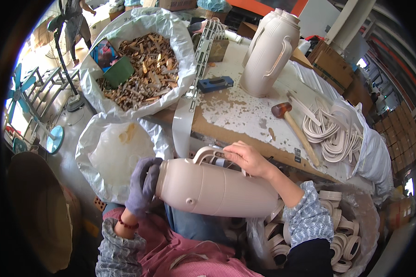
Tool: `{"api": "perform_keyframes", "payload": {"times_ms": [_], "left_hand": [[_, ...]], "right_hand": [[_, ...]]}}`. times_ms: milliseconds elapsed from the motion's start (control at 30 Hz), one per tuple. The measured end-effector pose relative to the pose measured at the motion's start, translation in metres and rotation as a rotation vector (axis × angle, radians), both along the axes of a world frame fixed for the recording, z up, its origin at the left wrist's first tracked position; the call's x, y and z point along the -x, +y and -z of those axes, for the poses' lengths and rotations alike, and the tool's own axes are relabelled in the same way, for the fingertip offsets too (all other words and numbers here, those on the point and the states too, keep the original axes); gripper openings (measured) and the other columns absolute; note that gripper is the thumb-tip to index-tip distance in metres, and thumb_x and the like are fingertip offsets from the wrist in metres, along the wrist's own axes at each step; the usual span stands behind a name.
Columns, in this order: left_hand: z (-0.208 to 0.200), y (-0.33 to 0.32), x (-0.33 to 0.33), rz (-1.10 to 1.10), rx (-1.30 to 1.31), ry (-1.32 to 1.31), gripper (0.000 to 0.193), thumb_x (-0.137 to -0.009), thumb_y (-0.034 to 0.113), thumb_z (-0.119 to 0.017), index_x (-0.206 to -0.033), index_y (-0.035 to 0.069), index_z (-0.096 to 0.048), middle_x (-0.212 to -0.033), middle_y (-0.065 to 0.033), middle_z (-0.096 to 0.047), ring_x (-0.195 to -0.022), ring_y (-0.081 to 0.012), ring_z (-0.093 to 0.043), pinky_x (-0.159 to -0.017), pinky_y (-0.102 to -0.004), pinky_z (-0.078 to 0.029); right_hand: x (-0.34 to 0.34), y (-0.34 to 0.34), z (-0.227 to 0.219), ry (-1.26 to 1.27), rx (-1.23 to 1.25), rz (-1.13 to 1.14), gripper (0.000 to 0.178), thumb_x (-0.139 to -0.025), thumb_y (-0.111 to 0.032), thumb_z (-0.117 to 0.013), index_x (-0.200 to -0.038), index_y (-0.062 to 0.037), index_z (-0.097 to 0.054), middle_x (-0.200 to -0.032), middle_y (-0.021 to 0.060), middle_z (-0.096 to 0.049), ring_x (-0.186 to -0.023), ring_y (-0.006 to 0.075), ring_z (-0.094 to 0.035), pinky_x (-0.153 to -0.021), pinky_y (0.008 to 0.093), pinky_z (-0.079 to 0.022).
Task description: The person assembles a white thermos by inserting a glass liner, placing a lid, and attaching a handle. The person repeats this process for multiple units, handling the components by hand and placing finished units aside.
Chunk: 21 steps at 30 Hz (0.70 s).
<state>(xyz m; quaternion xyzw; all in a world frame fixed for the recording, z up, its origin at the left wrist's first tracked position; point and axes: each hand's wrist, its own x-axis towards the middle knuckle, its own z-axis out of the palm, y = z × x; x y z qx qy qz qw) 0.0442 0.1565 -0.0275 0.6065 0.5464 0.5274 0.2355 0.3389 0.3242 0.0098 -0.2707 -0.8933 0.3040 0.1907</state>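
A beige plastic thermos flask body (217, 191) lies on its side across my lap, in front of the table's near edge. My left hand (144, 184), in a purple-grey glove, is closed around its left end. My bare right hand (248, 159) is wrapped over the curved carrying handle (207, 153) on its upper side. A small round knob shows low on the flask's near face. Its right end reaches over a bag of beige rings (351, 242).
More beige flask bodies (270, 57) stand on the worn table (233, 111). Near them lie a mallet (289, 122), a blue block (216, 83) and coiled beige strips (333, 134). Bags of small metallic pieces (148, 64) and translucent parts (120, 150) stand left. Far left is a fan (17, 90).
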Motion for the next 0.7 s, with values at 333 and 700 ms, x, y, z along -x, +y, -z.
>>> {"api": "perform_keyframes", "payload": {"times_ms": [333,700], "left_hand": [[0.028,0.114,0.035,-0.09,0.178,0.016,0.032,-0.098,0.024,-0.045,-0.111,-0.001,-0.061,-0.109,-0.0172,-0.062,-0.1,-0.0319,-0.06,-0.09,-0.0349,-0.045],[-0.006,0.112,0.041,-0.01,0.294,0.269,0.027,-0.097,0.018,-0.039,-0.109,0.002,-0.058,-0.109,-0.0176,-0.057,-0.103,-0.0381,-0.056,-0.09,-0.0396,-0.044]], "right_hand": [[-0.104,0.157,0.022,-0.059,-0.445,0.803,0.061,-0.075,-0.02,-0.075,-0.131,-0.0102,-0.052,-0.117,0.017,-0.059,-0.108,0.0344,-0.054,-0.096,0.0434,-0.039],[0.032,0.067,-0.081,0.08,-0.364,0.151,0.051,-0.087,-0.048,-0.064,-0.114,-0.0066,-0.056,-0.082,0.0161,-0.067,-0.079,0.0375,-0.066,-0.071,0.0447,-0.052]]}}
